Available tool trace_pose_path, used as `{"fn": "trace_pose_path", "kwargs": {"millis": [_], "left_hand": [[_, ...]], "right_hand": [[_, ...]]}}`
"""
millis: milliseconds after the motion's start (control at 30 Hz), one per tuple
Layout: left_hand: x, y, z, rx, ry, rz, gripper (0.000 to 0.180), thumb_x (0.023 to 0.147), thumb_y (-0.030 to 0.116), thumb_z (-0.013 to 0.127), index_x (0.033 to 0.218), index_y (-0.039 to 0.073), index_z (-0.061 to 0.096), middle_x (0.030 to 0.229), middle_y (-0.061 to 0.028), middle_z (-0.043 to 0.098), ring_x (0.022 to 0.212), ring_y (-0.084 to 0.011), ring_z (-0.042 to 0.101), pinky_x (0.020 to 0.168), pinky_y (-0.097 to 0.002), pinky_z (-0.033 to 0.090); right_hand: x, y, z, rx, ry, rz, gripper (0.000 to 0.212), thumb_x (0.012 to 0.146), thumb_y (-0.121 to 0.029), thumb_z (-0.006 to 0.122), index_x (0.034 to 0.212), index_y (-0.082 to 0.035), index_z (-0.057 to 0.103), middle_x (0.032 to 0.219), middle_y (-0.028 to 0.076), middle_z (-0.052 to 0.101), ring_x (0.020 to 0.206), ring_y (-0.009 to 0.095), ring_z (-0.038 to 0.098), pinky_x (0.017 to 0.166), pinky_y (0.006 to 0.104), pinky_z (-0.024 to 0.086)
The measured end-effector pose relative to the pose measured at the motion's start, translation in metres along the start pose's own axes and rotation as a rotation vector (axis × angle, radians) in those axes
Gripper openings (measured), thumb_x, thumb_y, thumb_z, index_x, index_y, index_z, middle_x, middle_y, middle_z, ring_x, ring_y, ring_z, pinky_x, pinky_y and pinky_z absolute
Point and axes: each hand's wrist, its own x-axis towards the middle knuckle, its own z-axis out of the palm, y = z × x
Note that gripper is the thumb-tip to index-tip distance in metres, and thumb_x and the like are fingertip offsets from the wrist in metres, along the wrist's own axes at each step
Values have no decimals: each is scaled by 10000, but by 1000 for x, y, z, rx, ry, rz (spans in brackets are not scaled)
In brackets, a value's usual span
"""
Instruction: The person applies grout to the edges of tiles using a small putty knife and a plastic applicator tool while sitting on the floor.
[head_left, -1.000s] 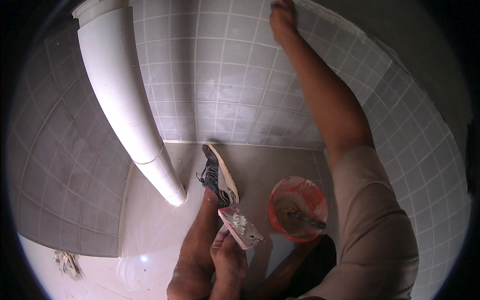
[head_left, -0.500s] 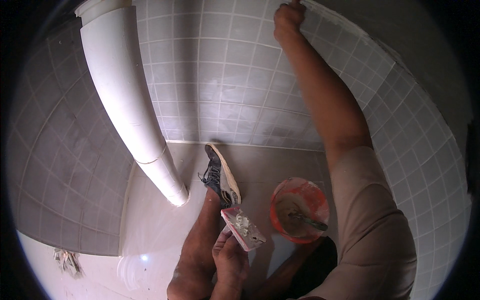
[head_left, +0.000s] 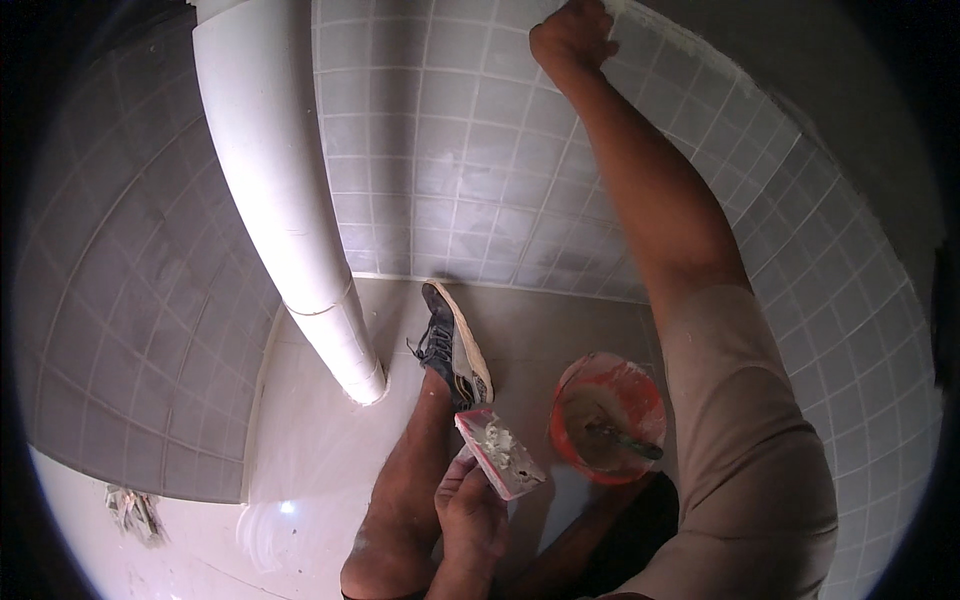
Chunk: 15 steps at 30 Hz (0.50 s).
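My left hand (head_left: 472,512) is closed round the near edge of a small rectangular board (head_left: 521,482) with a pinkish-red rim. A dollop of whitish paste (head_left: 500,446) lies on its face. My right arm is stretched up and away to the top of the tiled wall (head_left: 480,150). The right hand (head_left: 572,38) is curled into a closed shape against the upper tiles, and whatever it may grip is hidden. To the right of the board stands a red bucket (head_left: 642,390) with beige paste (head_left: 583,418) inside, and a dark-handled tool (head_left: 637,444) leans in it.
A thick white pipe (head_left: 270,170) slants from the upper left down to the floor (head_left: 320,440). My shoe (head_left: 450,345) rests by the foot of the far wall. Crumpled scraps (head_left: 135,515) lie at the lower left, beside a tiled side wall (head_left: 130,330).
The view has shifted slightly, so the pipe and shoe appear farther right. My right hand has moved a little left along the wall top and turned at the wrist. The left keeps its hold.
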Motion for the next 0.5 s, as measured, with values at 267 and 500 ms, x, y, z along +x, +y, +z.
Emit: {"fn": "trace_pose_path", "kwargs": {"millis": [267, 500], "left_hand": [[2, -1, 3, -12, -10, -24, 369, 911, 32, 581, 1260, -80, 536, 1182, -172, 659, 1054, -259, 678, 949, -397, 552], [-6, 10, 1, 43, 60, -40, 372, 918, 54, 570, 1263, -80, 535, 1197, -174, 653, 1075, -264, 669, 958, -398, 542]], "right_hand": [[37, -1, 35, 1195, 12, 286, 694, 839, -35, 480, 1516, 1, 330, 1482, 251, 391, 1372, 379, 386, 1101, 447, 383], [-1, -58, 55, 234, 14, 129, 682, 890, -137, 514, 1533, -24, 315, 1530, 224, 348, 1402, 400, 348, 1130, 503, 352]]}}
